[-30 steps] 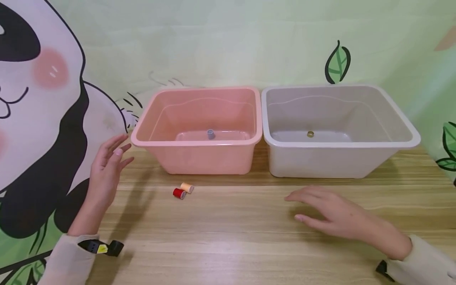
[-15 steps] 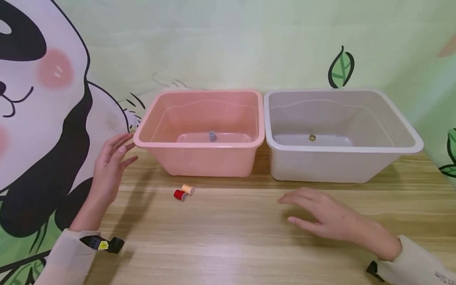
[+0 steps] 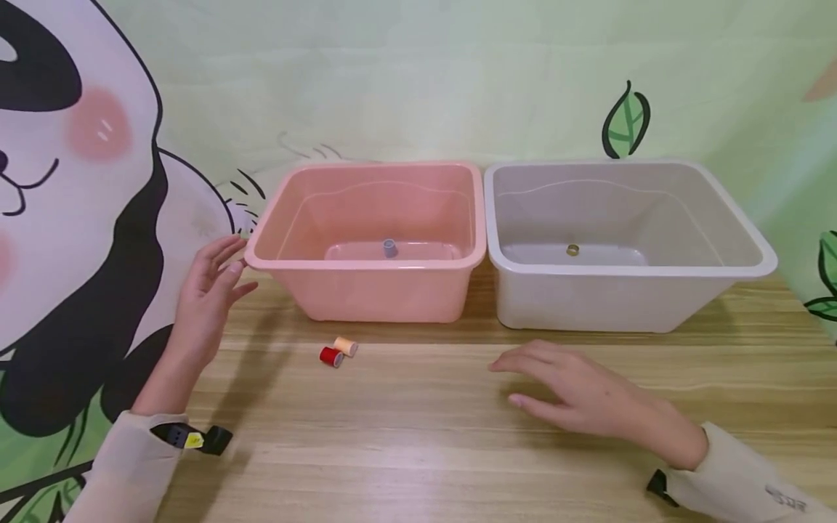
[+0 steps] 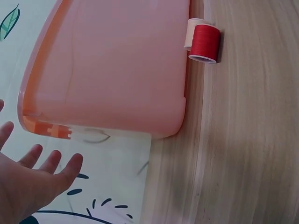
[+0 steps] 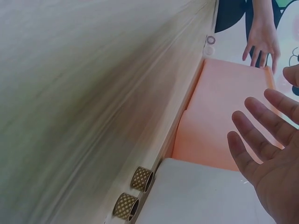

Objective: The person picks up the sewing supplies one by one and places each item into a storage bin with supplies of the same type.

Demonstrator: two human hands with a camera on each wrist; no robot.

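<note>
My left hand (image 3: 204, 309) is raised at the left end of the pink tub (image 3: 375, 294), fingers spread and holding nothing; whether a fingertip touches the rim I cannot tell. Over the table in front of the grey tub (image 3: 588, 301), my right hand (image 3: 588, 396) hovers empty, palm down, fingers loosely extended. A red thread spool (image 3: 330, 357) and a pale orange spool (image 3: 345, 346) lie together before the pink tub. Two gold patterned rings (image 5: 141, 178) show on the table beside the grey tub in the right wrist view; the head view does not show them.
The tubs stand side by side at the back of the wooden table (image 3: 392, 428). Inside the pink one is a small grey-blue cylinder (image 3: 389, 248), inside the grey one a small gold ring (image 3: 572, 250). A printed panda backdrop (image 3: 418, 80) hangs behind.
My right hand has shifted left over the table. The left hand has moved slightly right and up, closer to the pink tub's rim. The spools appear unmoved.
</note>
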